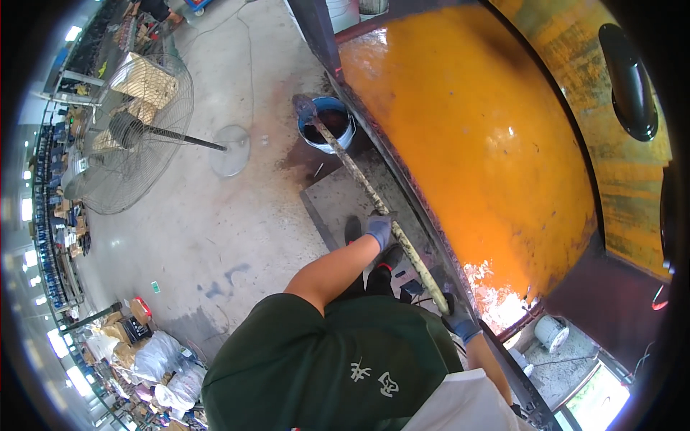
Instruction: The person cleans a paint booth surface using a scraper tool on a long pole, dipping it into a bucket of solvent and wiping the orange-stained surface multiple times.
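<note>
Both my gloved hands grip a long, stained, pale pole that slants across in front of me. My left hand is wrapped round its middle, and my right hand is closed near its lower end. At the pole's far end is a wet, rounded head, like a scoop or ladle, over the left rim of a blue bucket. Dark liquid lies in the bucket, which stands on the floor. The head's inside is too small to make out.
To my right, a long trough holds orange liquid behind a dark raised edge. A large standing fan with a round base is at the left. Bags and boxes pile up lower left. A white bucket sits lower right.
</note>
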`<state>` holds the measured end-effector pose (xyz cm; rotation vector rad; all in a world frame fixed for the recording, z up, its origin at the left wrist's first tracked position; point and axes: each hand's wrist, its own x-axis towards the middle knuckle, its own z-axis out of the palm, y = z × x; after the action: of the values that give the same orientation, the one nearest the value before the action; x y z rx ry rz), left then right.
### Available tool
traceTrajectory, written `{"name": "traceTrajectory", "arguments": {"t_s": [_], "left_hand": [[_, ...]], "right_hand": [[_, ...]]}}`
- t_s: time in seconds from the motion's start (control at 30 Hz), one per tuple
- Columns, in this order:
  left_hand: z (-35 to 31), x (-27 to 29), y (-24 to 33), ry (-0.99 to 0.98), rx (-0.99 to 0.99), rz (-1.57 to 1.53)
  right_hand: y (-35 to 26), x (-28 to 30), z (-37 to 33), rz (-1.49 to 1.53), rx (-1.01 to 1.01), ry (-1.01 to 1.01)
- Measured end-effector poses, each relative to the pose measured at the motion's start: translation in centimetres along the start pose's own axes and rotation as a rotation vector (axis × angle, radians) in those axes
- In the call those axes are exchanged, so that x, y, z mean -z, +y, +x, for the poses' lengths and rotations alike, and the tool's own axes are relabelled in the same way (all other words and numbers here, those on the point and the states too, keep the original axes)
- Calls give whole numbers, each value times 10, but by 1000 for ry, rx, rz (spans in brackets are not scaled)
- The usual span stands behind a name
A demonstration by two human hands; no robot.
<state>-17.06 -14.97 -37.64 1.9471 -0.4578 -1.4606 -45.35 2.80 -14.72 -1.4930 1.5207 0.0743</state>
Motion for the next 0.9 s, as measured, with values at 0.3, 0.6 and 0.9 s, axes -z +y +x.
{"name": "traceTrajectory", "arguments": {"t_s": [0.3, 0.6, 0.9], "left_hand": [[5, -68, 6, 132, -289, 314], [-24, -69, 71, -237, 189, -76], [-77, -23, 131, -202, 84, -185]], "right_hand": [[0, 13, -1, 296, -382, 48], [-10, 27, -14, -54, -108, 318], [-4, 41, -81, 571, -267, 77]]}}
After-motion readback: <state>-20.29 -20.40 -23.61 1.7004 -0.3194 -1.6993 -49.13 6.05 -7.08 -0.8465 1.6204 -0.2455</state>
